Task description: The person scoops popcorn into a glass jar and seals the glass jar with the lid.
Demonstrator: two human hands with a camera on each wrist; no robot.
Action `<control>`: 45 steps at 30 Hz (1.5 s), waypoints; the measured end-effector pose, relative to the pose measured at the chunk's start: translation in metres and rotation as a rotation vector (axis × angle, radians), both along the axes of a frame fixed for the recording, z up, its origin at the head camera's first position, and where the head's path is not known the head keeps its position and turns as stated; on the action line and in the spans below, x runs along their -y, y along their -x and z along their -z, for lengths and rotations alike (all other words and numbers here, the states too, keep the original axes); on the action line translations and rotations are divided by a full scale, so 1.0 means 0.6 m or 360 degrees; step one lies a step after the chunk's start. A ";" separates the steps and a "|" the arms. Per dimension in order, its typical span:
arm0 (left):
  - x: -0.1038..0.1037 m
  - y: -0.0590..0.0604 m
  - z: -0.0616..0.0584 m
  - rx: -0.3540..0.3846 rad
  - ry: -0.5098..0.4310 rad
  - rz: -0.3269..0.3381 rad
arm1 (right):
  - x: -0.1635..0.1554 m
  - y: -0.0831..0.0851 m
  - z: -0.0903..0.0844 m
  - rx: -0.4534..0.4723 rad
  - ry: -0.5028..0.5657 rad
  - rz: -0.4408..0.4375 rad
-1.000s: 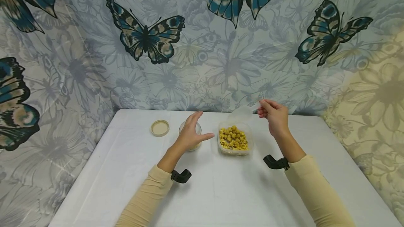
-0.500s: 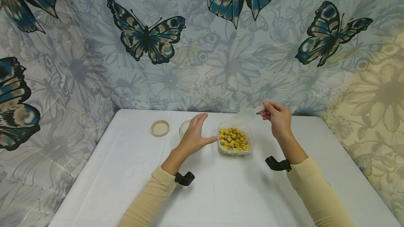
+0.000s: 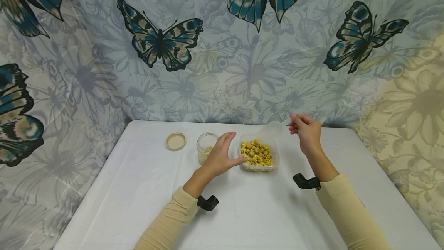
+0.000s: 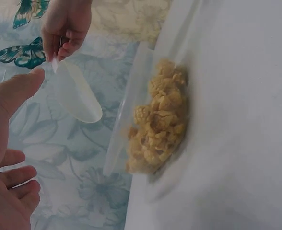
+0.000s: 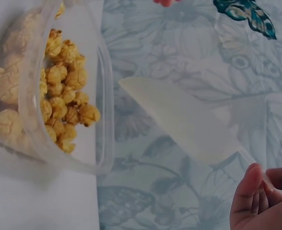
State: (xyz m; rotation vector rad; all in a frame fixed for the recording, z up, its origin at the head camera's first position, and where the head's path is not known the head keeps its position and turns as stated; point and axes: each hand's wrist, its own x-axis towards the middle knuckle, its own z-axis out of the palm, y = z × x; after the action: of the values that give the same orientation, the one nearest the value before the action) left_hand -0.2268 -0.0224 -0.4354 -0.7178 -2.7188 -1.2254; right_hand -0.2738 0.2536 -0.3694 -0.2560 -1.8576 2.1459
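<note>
My right hand pinches the thin handle of a translucent white scoop, whose bowl hangs above the back right of a clear plastic container. Yellow caramel popcorn fills much of that container. Over the container's left edge, my left hand is spread with thumb and fingers wide apart, holding nothing. Its thumb overlaps the container's left rim in the head view. Just left of this hand stands a clear jar with some popcorn low inside, partly hidden by the hand.
A round lid with a pale gold rim lies left of the jar. Everything stands on a white-covered table, with a butterfly-print cloth hanging right behind its far edge.
My left hand has moved right and toward me, from over the jar to the container's left edge, uncovering the jar. My right hand and scoop have shifted slightly right and toward me.
</note>
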 end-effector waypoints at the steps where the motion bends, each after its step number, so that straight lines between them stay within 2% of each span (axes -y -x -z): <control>1: -0.002 0.000 0.002 -0.0022 0.0028 -0.0001 | -0.001 0.000 0.001 0.0001 -0.0005 0.0004; 5: -0.008 0.000 0.012 -0.0119 0.0135 -0.0018 | -0.004 0.000 0.007 -0.0002 -0.0020 0.0027; 8: -0.012 0.001 0.020 -0.0136 0.0164 -0.0029 | -0.006 0.001 0.012 0.0009 -0.0081 0.0054; 16: -0.029 0.004 0.037 0.0048 0.0153 -0.0008 | -0.008 0.004 0.024 -0.0004 -0.0236 0.0109; 22: -0.041 0.008 0.054 0.0136 0.0172 -0.0024 | -0.009 0.004 0.031 -0.0029 -0.0481 0.0148; 30: -0.050 0.011 0.071 0.0237 0.0208 -0.0071 | -0.010 0.003 0.051 -0.0232 -0.0897 0.0148; 33: -0.050 0.013 0.075 0.0247 0.0226 -0.0084 | -0.007 0.001 0.056 -0.0280 -0.0987 0.0124; 39: -0.052 0.017 0.081 0.0203 0.0299 -0.0092 | -0.008 0.007 0.067 -0.0294 -0.0907 0.0048; 45: -0.054 0.022 0.080 0.0186 0.0301 -0.0092 | -0.020 0.026 0.087 -0.0131 -0.0667 -0.0149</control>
State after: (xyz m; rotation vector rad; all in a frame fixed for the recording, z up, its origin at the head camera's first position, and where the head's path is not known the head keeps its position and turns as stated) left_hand -0.2397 0.0102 -0.4837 -0.5972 -2.9585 -1.0397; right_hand -0.2897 0.2658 -0.4216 0.0111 -2.2456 1.7321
